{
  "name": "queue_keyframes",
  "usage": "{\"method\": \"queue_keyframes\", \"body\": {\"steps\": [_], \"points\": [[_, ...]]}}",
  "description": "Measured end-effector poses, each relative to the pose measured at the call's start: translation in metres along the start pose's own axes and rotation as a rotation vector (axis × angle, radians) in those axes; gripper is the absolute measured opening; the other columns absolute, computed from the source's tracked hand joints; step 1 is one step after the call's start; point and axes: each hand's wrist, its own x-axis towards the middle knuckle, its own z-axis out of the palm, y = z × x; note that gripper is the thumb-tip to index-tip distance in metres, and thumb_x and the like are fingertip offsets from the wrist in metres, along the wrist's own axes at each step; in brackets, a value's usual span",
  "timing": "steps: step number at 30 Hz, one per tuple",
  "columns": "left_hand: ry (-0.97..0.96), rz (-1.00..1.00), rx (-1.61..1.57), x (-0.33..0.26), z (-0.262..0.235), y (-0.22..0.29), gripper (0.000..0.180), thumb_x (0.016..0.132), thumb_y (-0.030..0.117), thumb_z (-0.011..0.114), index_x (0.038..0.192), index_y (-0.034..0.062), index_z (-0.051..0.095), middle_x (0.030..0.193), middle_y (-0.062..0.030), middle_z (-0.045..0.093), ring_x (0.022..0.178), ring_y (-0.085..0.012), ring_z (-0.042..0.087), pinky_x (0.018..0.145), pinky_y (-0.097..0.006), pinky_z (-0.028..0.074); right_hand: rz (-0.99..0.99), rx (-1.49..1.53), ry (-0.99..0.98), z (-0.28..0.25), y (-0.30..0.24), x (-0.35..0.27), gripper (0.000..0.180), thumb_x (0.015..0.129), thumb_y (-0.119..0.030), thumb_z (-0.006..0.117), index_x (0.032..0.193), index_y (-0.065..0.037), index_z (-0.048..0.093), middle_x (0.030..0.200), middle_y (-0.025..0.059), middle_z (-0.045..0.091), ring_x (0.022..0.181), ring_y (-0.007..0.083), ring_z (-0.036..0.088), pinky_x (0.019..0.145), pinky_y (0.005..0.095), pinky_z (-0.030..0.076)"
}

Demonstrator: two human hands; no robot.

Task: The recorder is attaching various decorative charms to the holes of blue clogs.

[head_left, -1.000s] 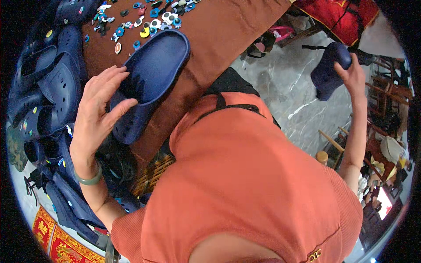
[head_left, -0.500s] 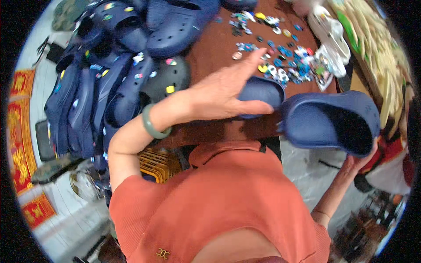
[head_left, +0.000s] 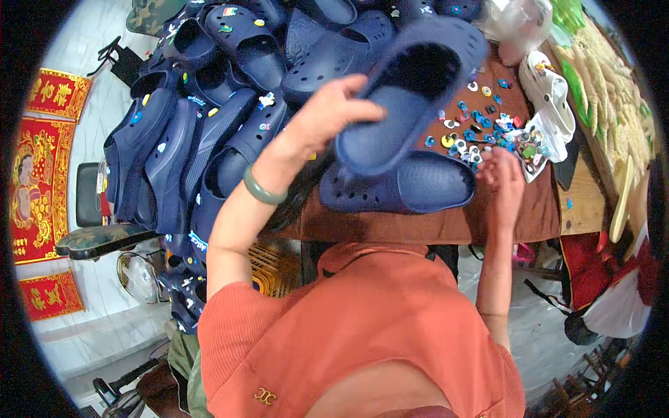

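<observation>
My left hand [head_left: 333,115], with a green bangle at the wrist, grips the side edge of a navy clog [head_left: 397,115]. That clog is tilted, toe pointing far right, and slightly blurred. Beneath it a second navy clog [head_left: 439,182] lies on the brown cloth near the table's front edge. My right hand [head_left: 502,171] hovers just right of this lower clog, fingers loosely curled and apart, with nothing visible in them. It is close to a spread of small colourful shoe charms [head_left: 481,122].
Several navy clogs [head_left: 167,150] with charms crowd the left and far side. A white clog [head_left: 547,87] and a clear bag of charms [head_left: 533,150] lie at the right, beside a pale woven mat [head_left: 599,90]. A yellow basket [head_left: 272,272] stands below the table.
My right hand has let go of a clog and moved in toward the charms. My left hand, open before, now grips a clog. The view has shifted, showing more of the far clogs.
</observation>
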Motion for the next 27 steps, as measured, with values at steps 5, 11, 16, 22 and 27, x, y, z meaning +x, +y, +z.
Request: {"method": "queue_keyframes", "body": {"steps": [5,11,16,22,27], "points": [[0.303,0.241,0.054,0.051,-0.037,0.003,0.05,0.08,0.024,0.07,0.115,-0.0076,0.053,0.101,-0.0104,0.063,0.086,-0.0148,0.062,0.077,-0.026,0.051,-0.142,-0.143,0.048,-0.003,0.035,-0.023,0.012,0.093,-0.013,0.056,0.098,-0.002,0.057,0.087,0.0029,0.063,0.08,0.0077,0.056,0.071,0.0217,0.044],[0.406,0.241,-0.117,0.088,-0.058,0.005,0.05,0.081,0.03,0.072,0.109,-0.0095,0.057,0.101,-0.0089,0.065,0.085,-0.0143,0.063,0.076,-0.026,0.051,-0.117,-0.202,0.093,-0.012,0.042,-0.029,0.01,0.092,-0.012,0.057,0.095,-0.002,0.059,0.087,0.0004,0.06,0.079,0.0072,0.053,0.072,0.0214,0.042],[0.365,0.21,-0.35,0.107,-0.064,0.001,0.041,0.085,0.031,0.067,0.102,-0.0062,0.062,0.098,-0.0105,0.067,0.085,-0.0163,0.065,0.077,-0.028,0.052,0.039,-0.188,0.091,-0.01,0.037,-0.025,0.009,0.091,-0.01,0.058,0.095,-0.002,0.058,0.087,-0.0014,0.057,0.081,0.0064,0.051,0.074,0.0206,0.041],[0.34,0.219,-0.436,0.112,-0.061,0.008,0.04,0.087,0.032,0.065,0.101,-0.0061,0.062,0.099,-0.0112,0.067,0.085,-0.0166,0.065,0.078,-0.029,0.052,-0.107,-0.217,0.091,-0.008,0.045,-0.019,0.008,0.092,-0.011,0.056,0.096,-0.004,0.059,0.083,-0.0039,0.055,0.071,0.0024,0.047,0.06,0.0166,0.036],[0.447,0.259,-0.305,0.126,-0.061,0.004,0.048,0.084,0.036,0.068,0.093,-0.0106,0.061,0.087,-0.0109,0.067,0.075,-0.0153,0.064,0.069,-0.028,0.052,-0.031,-0.189,0.086,-0.009,0.038,-0.023,0.01,0.091,-0.011,0.059,0.095,-0.003,0.058,0.086,-0.0026,0.055,0.078,0.0061,0.05,0.069,0.0199,0.04]]}}
